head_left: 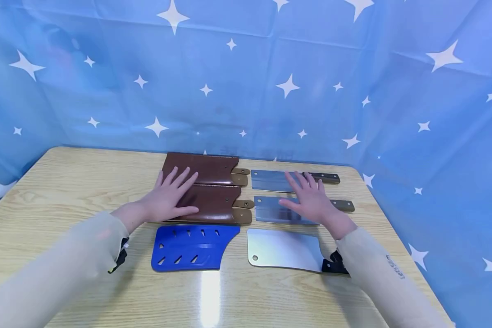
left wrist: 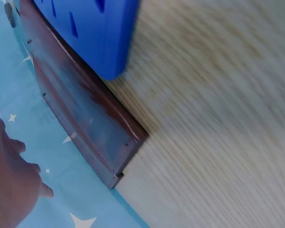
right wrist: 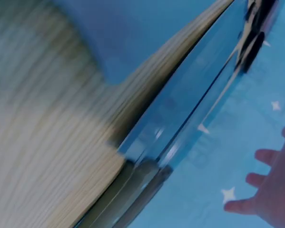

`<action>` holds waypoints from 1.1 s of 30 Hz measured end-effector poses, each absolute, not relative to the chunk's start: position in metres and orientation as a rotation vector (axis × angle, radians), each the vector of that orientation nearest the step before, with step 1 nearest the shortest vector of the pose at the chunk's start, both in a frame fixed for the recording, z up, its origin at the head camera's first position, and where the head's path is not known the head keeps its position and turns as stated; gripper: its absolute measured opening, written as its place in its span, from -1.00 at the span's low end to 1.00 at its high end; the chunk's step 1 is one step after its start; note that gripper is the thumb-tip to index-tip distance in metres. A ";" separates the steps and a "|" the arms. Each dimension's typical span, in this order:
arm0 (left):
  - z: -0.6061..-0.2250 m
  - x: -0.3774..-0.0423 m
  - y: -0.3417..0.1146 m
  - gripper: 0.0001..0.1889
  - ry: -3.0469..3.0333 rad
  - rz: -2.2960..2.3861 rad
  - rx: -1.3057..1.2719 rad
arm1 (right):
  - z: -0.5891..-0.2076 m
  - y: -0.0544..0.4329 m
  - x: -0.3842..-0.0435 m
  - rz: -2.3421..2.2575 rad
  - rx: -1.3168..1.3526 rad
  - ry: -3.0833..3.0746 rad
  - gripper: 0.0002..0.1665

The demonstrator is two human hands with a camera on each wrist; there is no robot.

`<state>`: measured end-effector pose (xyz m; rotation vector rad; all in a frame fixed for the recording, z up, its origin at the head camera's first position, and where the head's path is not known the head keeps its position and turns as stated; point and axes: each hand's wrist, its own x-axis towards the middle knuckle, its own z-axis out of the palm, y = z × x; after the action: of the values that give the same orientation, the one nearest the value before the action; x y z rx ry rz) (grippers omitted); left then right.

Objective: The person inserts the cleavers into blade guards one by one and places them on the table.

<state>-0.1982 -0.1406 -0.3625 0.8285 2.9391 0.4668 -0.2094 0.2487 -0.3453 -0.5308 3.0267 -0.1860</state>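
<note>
My left hand (head_left: 164,199) hovers with spread fingers over two dark brown leather knife sheaths, the far one (head_left: 201,168) and the near one (head_left: 213,204), each with tan snap straps. Closer to me lies a blue plastic blade guard (head_left: 188,248) with slots cut through it. On the right, my right hand (head_left: 313,203) also has its fingers spread, above two cleavers with dark handles, a far cleaver (head_left: 268,180) and a middle cleaver (head_left: 268,209). Nearest me is a wider cleaver (head_left: 284,248) with a black handle, partly covered by my right sleeve. Neither hand holds anything.
Everything lies flat on a light wood-grain table (head_left: 86,182). A blue curtain (head_left: 229,114) with white stars hangs behind it and along the sides. Each cleaver's blade points left, toward the sheath or guard in its row.
</note>
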 end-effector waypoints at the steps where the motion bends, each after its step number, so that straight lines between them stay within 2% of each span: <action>1: -0.362 -0.197 -0.142 -0.07 2.934 0.465 0.842 | -0.345 0.252 -0.207 -0.188 -0.533 3.031 0.00; 12: -0.362 -0.177 -0.159 0.01 2.918 0.489 0.967 | -0.337 0.296 -0.180 -0.269 -0.611 2.955 -0.02; 20: -0.365 -0.161 -0.163 0.07 2.831 0.548 1.001 | -0.340 0.333 -0.158 -0.432 -0.645 2.926 0.23; 33: -0.372 -0.148 -0.170 0.13 2.684 0.646 0.921 | -0.355 0.374 -0.113 -0.458 -0.613 2.890 0.30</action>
<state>-0.1483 -0.1703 -0.3723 0.9207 2.6840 0.6461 -0.1127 0.3738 -0.3548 -0.6133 2.8898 -0.4581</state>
